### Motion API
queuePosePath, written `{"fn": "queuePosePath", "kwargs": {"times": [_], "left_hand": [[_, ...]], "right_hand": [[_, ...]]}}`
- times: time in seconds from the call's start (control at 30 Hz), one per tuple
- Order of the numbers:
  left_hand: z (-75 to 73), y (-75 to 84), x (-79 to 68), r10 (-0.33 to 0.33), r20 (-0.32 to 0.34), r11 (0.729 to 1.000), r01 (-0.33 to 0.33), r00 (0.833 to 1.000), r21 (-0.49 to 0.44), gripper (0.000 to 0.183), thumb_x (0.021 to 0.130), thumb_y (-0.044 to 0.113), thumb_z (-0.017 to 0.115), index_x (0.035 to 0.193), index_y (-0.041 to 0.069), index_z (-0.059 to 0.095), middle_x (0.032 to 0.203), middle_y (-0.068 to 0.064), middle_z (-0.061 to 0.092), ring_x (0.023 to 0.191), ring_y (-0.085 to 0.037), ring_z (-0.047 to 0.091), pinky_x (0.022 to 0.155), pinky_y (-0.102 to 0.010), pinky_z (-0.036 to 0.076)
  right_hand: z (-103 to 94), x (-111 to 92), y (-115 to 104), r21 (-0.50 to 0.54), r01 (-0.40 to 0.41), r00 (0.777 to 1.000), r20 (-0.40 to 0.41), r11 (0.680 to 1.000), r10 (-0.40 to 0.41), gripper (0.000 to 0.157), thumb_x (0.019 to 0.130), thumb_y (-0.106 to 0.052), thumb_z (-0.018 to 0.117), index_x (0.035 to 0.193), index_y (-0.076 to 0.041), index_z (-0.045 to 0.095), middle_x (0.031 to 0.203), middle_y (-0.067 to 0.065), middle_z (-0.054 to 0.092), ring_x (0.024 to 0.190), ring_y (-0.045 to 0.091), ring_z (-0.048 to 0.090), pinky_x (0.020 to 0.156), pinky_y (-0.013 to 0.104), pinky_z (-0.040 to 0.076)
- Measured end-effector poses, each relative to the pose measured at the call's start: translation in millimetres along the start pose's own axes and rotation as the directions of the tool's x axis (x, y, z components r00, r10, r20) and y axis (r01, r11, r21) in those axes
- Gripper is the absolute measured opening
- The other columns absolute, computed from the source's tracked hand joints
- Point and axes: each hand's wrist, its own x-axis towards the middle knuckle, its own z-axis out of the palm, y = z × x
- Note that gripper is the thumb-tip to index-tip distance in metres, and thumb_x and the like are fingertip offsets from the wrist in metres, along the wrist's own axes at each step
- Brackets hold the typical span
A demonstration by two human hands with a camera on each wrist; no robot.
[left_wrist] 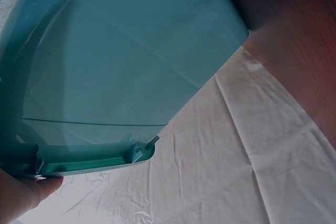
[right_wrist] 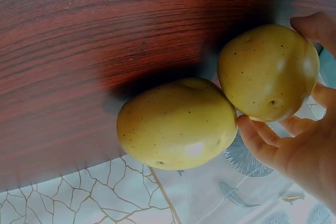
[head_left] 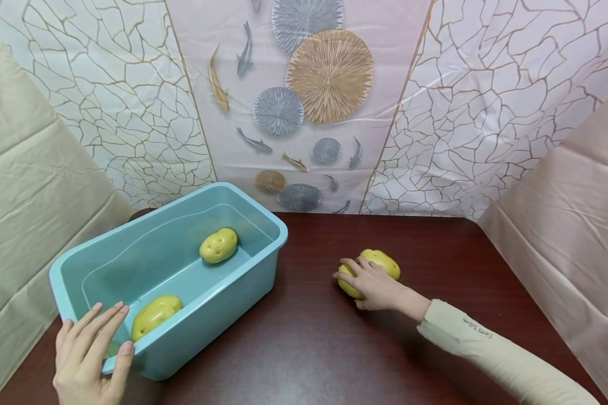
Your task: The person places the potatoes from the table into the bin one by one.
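On the right of the table, my right hand (head_left: 380, 288) grips a yellow potato (right_wrist: 268, 72), thumb on one side and fingers on the other. A second potato (right_wrist: 176, 124) lies right against it, on the far side of the hand in the head view. My left hand (head_left: 88, 360) holds the near left corner of a light blue plastic tub (head_left: 243, 275), its fingers over the rim and its thumb at the long side. Inside the tub lie one potato (head_left: 219, 245) toward the far end and another potato (head_left: 156, 316) close to the left fingers.
The dark red-brown wooden table (head_left: 304, 337) carries the tub on its left side. A patterned cloth backdrop (head_left: 329, 169) hangs behind it. Beige cloth (head_left: 562, 225) borders the right side, and more beige cloth (head_left: 35, 225) stands on the left.
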Motion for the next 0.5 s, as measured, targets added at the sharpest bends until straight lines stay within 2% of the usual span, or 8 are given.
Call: {"fn": "queuePosePath", "kwargs": {"times": [0.23,0.5], "left_hand": [[0.8,0.0,0.1,0.013,-0.01,1.0,-0.013,1.0,-0.003,0.04,0.084,0.034,0.055,0.099,-0.001,0.067,0.112,0.0,0.064,0.116,-0.011,0.05,0.103,-0.043,0.022],[-0.5,-0.2,-0.3,-0.002,0.007,1.0,0.002,1.0,0.009,0.039,0.084,0.033,0.055,0.101,-0.001,0.067,0.112,0.0,0.064,0.117,-0.01,0.049,0.104,-0.044,0.021]], "right_hand": [[1.1,-0.4,-0.9,-0.008,0.001,1.0,0.021,1.0,-0.001,0.074,0.059,-0.02,0.077,0.126,-0.017,0.047,0.132,0.018,0.039,0.107,0.034,0.043,0.077,0.049,0.042],[2.2,-0.2,-1.5,-0.026,0.0,0.999,0.041,1.0,0.001,0.078,0.056,-0.015,0.078,0.127,-0.018,0.046,0.134,0.018,0.037,0.109,0.034,0.042,0.077,0.047,0.04]]}}
